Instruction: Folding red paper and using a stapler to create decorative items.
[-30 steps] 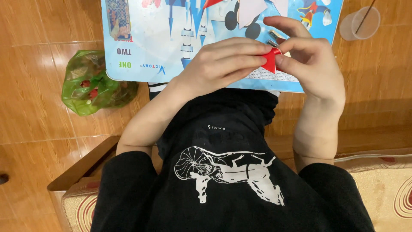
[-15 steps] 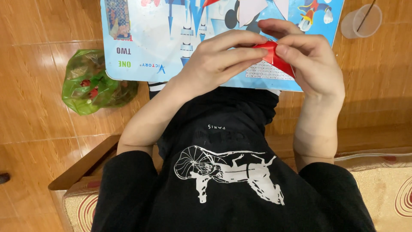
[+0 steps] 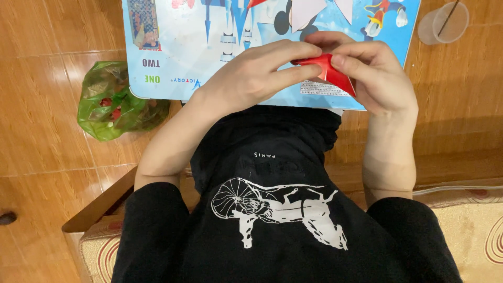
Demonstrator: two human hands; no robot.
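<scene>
Over blue board [image 3: 173, 63], red paper [image 3: 335, 73] now flatter between both hands' fingers [image 3: 293, 71]

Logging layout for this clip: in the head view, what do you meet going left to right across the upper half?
Green plastic bag → left hand → red folded paper → right hand → clear plastic cup.

We're in a home here, a living space: glossy brown floor tiles [image 3: 47, 131] run underfoot, a wooden-framed seat with a patterned cushion [image 3: 471, 236] carries the person, a child's cartoon board [image 3: 220, 47] lies out front, and a knotted green plastic bag [image 3: 112, 102] sits on the floor.
</scene>
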